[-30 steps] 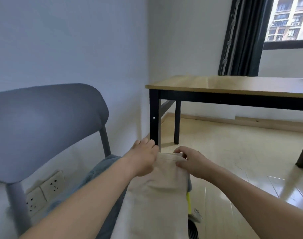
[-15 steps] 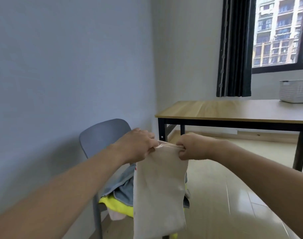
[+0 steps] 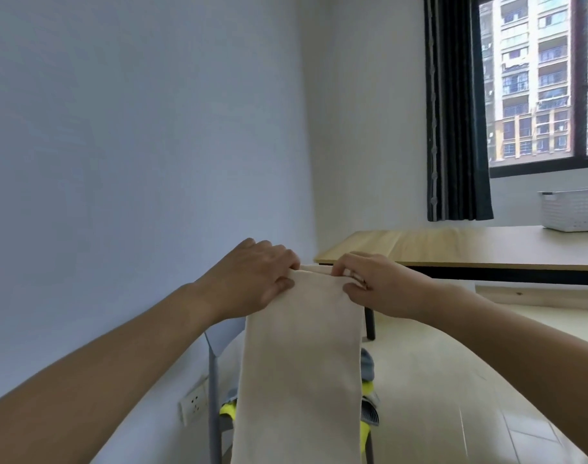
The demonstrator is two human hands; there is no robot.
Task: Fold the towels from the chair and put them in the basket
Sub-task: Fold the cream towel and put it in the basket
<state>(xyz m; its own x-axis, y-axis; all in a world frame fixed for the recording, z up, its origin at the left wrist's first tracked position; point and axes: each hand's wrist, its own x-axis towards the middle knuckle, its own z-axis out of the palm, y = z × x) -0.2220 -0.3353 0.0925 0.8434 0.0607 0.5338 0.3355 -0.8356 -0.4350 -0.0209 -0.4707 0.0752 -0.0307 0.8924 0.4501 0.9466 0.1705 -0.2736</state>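
- Between the two hands hangs a beige towel [image 3: 299,363], held up in the air by its top edge and falling straight down as a long, narrow strip out of the bottom of the view.
- The left hand [image 3: 255,279] pinches the towel's upper left corner, thumb on the near face and fingers curled over the top edge.
- The right hand [image 3: 373,283] pinches the upper right corner the same way, fingers curled over the edge and thumb pressing the near side.
- Both hands are level with each other, set apart by the width of the strip.
- Below the hands and behind the hanging towel stands a grey chair [image 3: 214,396], mostly hidden; a yellow towel [image 3: 227,411] and a blue-grey towel [image 3: 367,365] on it peek out at either side of the strip.
- Beyond the right hand is a wooden table [image 3: 453,246] with black legs.
- Far to the right of the right hand, on that table, sits a white basket [image 3: 574,211], well apart from the towel.
- Low to the left of the chair, a wall socket [image 3: 194,404] is set in the wall.
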